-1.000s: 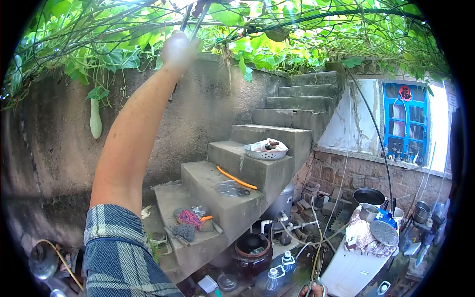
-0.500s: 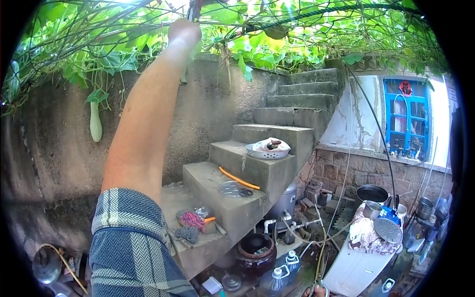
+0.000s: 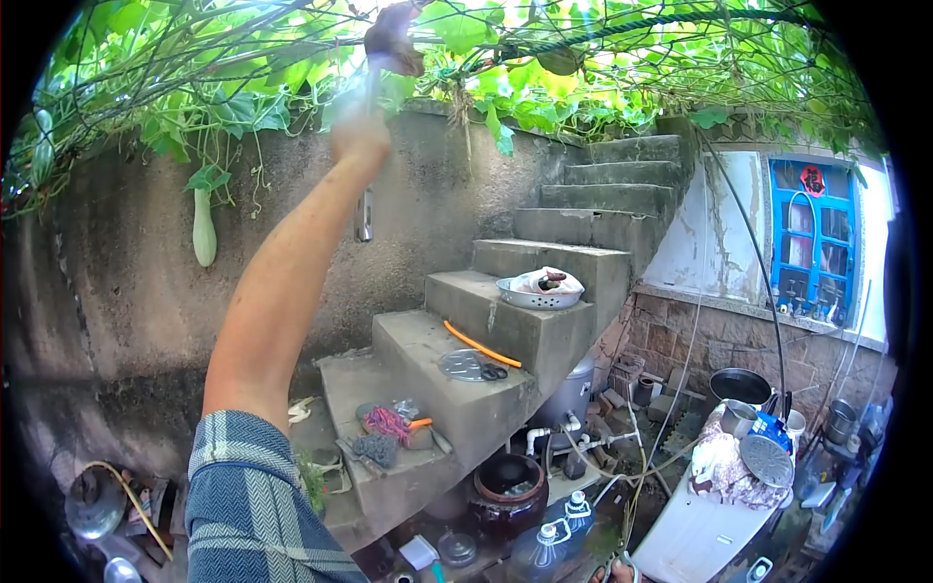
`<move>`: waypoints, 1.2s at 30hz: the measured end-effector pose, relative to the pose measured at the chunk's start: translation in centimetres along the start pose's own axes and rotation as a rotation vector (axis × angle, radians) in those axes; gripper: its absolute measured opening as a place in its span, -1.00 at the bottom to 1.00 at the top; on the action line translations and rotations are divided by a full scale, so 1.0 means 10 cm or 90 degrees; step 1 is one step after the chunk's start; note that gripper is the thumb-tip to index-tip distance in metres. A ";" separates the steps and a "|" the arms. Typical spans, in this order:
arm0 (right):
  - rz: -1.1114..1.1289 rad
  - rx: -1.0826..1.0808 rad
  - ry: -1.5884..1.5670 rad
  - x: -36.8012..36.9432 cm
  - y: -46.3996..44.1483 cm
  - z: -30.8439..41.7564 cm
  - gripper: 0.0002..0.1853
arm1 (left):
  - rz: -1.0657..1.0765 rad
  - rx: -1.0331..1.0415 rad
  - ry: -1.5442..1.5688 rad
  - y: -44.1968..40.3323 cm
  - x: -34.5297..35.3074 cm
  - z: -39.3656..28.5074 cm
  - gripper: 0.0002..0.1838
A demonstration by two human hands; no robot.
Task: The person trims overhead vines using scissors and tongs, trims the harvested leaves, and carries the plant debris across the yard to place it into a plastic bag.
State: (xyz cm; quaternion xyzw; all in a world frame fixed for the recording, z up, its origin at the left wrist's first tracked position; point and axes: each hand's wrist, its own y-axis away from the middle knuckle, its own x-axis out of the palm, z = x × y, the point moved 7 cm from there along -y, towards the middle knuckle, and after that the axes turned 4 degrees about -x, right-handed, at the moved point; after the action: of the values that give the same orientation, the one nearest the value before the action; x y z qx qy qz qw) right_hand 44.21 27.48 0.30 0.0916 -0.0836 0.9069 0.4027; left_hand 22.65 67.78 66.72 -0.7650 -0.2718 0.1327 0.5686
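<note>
My left hand (image 3: pixel 360 136) is raised in front of the wall, blurred, its fingers closed around a long, shiny metal tool (image 3: pixel 364 216) that looks like tongs. The tool's lower end sticks out below my fist, and its shaft runs up toward the vines. At its upper end is a brown, withered leaf (image 3: pixel 394 44); whether the tool grips it I cannot tell. At the bottom edge my right hand (image 3: pixel 616 573) shows only in part, closed on scissors (image 3: pixel 634 564), whose handles are partly visible. A pale green gourd (image 3: pixel 203 228) hangs left of my raised arm.
Vines on netting with a green rope (image 3: pixel 661 21) spread overhead. Concrete steps (image 3: pixel 457 364) climb to the right, bearing a white colander (image 3: pixel 540 296), an orange tube (image 3: pixel 482 344) and pink string (image 3: pixel 387 426). Below stand a dark jar (image 3: pixel 507 505), water bottles (image 3: pixel 544 552) and a white board (image 3: pixel 700 525).
My left hand has come down from the vines with the metal tool, and the brown leaf now shows at its upper end. The view has shifted slightly. My right hand stays low.
</note>
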 end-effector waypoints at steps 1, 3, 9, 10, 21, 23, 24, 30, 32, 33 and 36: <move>0.000 0.032 -0.057 0.01 -0.01 0.00 -0.69 | 0.038 -0.040 0.030 0.09 0.01 0.02 -0.70; -0.001 0.050 -0.086 0.02 -0.02 -0.02 -0.68 | 0.073 -0.018 0.033 0.35 0.01 0.05 -0.72; 0.010 0.082 -0.126 0.05 -0.10 -0.11 -0.65 | 0.273 -0.169 0.244 1.18 0.28 0.79 -0.74; 0.012 0.086 -0.132 0.04 -0.10 -0.15 -0.64 | 0.310 -0.239 0.316 1.39 0.29 0.95 -0.76; 0.043 0.300 -0.178 0.23 -0.09 -0.87 -0.52 | 0.262 -0.839 0.471 4.14 -1.71 2.50 -0.85; 0.040 0.315 -0.144 0.36 -0.12 -0.88 -0.52 | 0.159 -0.865 0.394 4.37 -2.29 2.86 -0.89; 0.035 0.319 -0.129 0.39 -0.12 -0.92 -0.52 | 0.116 -0.854 0.348 4.46 -2.60 3.03 -0.87; 0.078 0.414 -0.060 0.55 -0.20 -1.43 -0.52 | -0.051 -0.914 0.183 4.96 -4.12 3.97 -0.89; 0.084 0.451 -0.045 0.62 -0.21 -1.60 -0.51 | -0.085 -0.950 0.133 5.20 -4.46 4.29 -0.88; 0.088 0.457 -0.020 0.65 -0.22 -1.67 -0.49 | -0.095 -0.976 0.125 5.35 -4.57 4.45 -0.88; 0.119 0.489 -0.018 0.75 -0.25 -1.83 -0.47 | -0.106 -1.049 0.110 5.77 -4.70 4.86 -0.88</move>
State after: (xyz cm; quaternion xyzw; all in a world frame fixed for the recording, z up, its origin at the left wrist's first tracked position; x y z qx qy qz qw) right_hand 39.27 38.62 -15.47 0.2404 0.2482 0.9036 0.2533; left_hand -25.35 68.08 -8.07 -0.9212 -0.2929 -0.2102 -0.1466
